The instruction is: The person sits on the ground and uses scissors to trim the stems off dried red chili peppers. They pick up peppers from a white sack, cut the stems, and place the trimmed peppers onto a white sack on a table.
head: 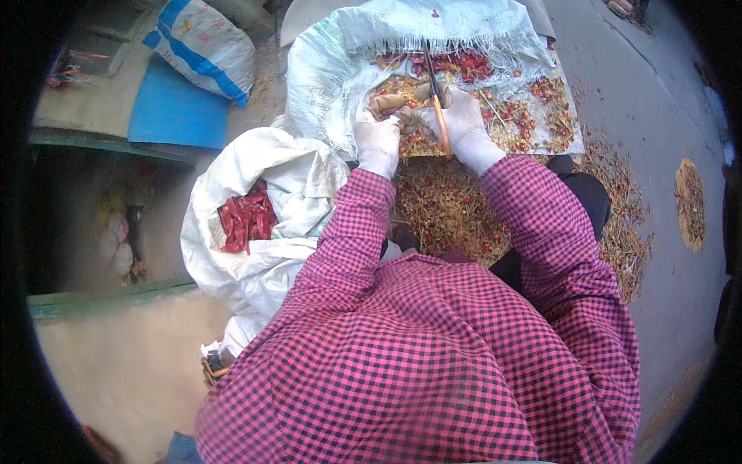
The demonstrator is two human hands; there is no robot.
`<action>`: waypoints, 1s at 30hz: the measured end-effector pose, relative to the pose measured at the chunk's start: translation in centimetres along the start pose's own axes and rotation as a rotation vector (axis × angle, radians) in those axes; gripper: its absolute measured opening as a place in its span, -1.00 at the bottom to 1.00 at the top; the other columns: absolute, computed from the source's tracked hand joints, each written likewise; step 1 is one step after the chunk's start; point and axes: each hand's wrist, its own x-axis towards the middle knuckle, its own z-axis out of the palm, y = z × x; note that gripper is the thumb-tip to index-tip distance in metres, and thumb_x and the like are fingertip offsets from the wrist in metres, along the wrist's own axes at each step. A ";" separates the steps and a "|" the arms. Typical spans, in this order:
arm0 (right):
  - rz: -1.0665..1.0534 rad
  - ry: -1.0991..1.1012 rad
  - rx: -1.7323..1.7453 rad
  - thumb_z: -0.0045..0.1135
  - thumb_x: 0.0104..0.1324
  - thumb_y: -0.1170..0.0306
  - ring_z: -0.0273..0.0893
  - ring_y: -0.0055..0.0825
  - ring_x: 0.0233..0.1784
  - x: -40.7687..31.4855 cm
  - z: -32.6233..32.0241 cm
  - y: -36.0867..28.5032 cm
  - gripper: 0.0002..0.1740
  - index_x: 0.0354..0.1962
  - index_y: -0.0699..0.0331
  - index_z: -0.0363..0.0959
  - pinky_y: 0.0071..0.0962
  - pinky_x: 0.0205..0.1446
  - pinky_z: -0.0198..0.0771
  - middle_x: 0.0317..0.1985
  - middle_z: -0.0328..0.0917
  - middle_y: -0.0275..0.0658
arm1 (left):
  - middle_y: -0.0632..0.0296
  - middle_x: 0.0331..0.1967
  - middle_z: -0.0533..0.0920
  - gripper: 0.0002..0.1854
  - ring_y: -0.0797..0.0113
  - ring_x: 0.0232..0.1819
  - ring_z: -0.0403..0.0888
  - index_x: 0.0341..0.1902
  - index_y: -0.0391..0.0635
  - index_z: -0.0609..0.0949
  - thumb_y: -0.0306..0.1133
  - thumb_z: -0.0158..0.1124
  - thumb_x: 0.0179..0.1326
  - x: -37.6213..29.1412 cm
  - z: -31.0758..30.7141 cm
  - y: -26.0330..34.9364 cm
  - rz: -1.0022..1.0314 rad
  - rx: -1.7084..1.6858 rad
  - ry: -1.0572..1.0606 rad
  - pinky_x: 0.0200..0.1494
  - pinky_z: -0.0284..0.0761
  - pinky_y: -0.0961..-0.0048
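Observation:
My left hand (378, 136), in a white glove with brown-stained fingers, is curled above a work surface (571, 104) strewn with chili stems and seeds. Whether anything is between its fingers is not plain. My right hand (466, 124), gloved alike, grips a long tool (439, 119) with an orange handle and dark blades, probably scissors. The blades point away from me. The fingertips of both hands are close together. Beyond them, dried red chilies (466, 65) lie partly under the frayed edge of a pale woven sack (423, 23).
To my left, an open white woven sack (203, 211) holds red chilies (248, 219). Stems and seeds (458, 209) are heaped below the work surface; more litter (623, 232) covers the ground at right. A stuffed sack (203, 49) rests by a blue panel (177, 107).

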 end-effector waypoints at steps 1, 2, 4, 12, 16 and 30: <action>0.024 -0.052 0.127 0.43 0.27 0.22 0.66 -0.41 -0.34 0.2 -0.1 0.1 -0.57 -0.01 0.28 0.58 -0.39 -0.26 0.56 -0.32 0.69 -0.21 | 0.09 -0.24 0.71 -0.75 0.26 -0.33 0.75 0.04 -0.34 0.59 -0.62 0.32 0.31 -0.1 -0.3 0.1 0.021 0.034 -0.033 -0.33 0.75 0.37; 0.075 -0.112 0.246 0.44 0.28 0.26 0.58 -0.52 -0.46 0.3 -0.1 0.3 -0.58 0.00 0.29 0.55 -0.45 -0.40 0.49 -0.39 0.64 -0.28 | 0.10 -0.26 0.71 -0.73 0.26 -0.32 0.75 0.05 -0.33 0.59 -0.58 0.37 0.32 0.2 -1.0 0.6 0.033 0.050 -0.069 -0.30 0.74 0.36; 0.076 -0.214 0.414 0.42 0.35 0.27 0.49 -0.64 -0.57 0.3 -0.4 0.9 -0.56 0.05 0.30 0.48 -0.54 -0.51 0.46 -0.48 0.56 -0.39 | 0.11 -0.25 0.71 -0.73 0.27 -0.33 0.74 0.06 -0.32 0.58 -0.54 0.38 0.33 -0.1 -1.7 1.3 0.077 -0.035 -0.124 -0.27 0.75 0.36; -0.378 -0.036 -0.258 0.15 0.46 -0.01 0.66 -0.16 0.13 -1.2 -0.6 2.0 -0.43 0.22 0.19 0.50 -0.16 0.23 0.54 0.05 0.66 0.03 | 0.15 -0.16 0.66 -0.77 0.26 -0.19 0.73 0.12 -0.24 0.55 -0.64 0.14 0.45 -0.5 -2.8 2.9 -0.095 -0.697 -0.174 -0.10 0.80 0.35; -0.501 0.061 -0.596 0.16 0.44 0.11 0.67 -0.10 0.02 -2.1 -0.7 1.4 -0.59 0.09 0.17 0.56 -0.15 0.07 0.60 -0.11 0.65 -0.01 | 0.17 -0.20 0.66 -0.82 0.29 -0.22 0.73 0.05 -0.21 0.55 -0.62 0.17 0.44 -0.8 -2.3 2.7 -0.190 -0.751 -0.029 -0.15 0.82 0.38; -0.561 0.113 -0.900 0.16 0.39 0.30 0.66 -0.20 0.00 -1.7 -0.8 0.9 -0.67 0.07 0.16 0.53 -0.15 0.03 0.58 -0.15 0.59 -0.17 | 0.16 -0.22 0.63 -0.72 0.27 -0.31 0.71 0.16 -0.18 0.47 -0.65 0.14 0.44 -1.3 -0.6 1.8 -0.167 -0.689 -0.088 -0.23 0.80 0.35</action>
